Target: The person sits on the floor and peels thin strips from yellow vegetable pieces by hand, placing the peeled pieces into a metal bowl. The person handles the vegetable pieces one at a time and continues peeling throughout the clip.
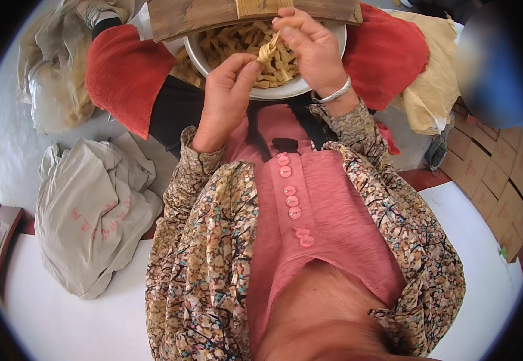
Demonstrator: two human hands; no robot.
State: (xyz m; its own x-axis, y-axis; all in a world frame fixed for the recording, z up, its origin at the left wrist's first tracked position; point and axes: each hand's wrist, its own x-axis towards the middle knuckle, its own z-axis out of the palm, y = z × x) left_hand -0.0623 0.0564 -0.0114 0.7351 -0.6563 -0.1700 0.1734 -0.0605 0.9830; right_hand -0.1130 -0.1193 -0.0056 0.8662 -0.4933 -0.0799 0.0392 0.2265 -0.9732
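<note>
Between my two hands is a twisted tan strip [268,50], knotted or wrapped in its middle; its exact material I cannot tell. My left hand [230,88] pinches its lower end between thumb and forefinger. The upper end is pinched by the fingertips of my right hand [309,47], which has a silver bracelet [333,92] at the wrist. Directly beneath them sits a white metal basin [261,94], holding many short tan pieces [227,43] of similar colour. A wooden board [194,18] lies across the basin's far side and hides part of it.
Red cloths [124,81] cover my knees. Clear plastic bags [58,81] stand at the far left, and a grey cloth sack [94,216] bearing red writing lies nearer. On the right are a yellowish sack [428,67] and stacked cardboard boxes [491,176]. A blurred blue object [496,76] blocks the upper right.
</note>
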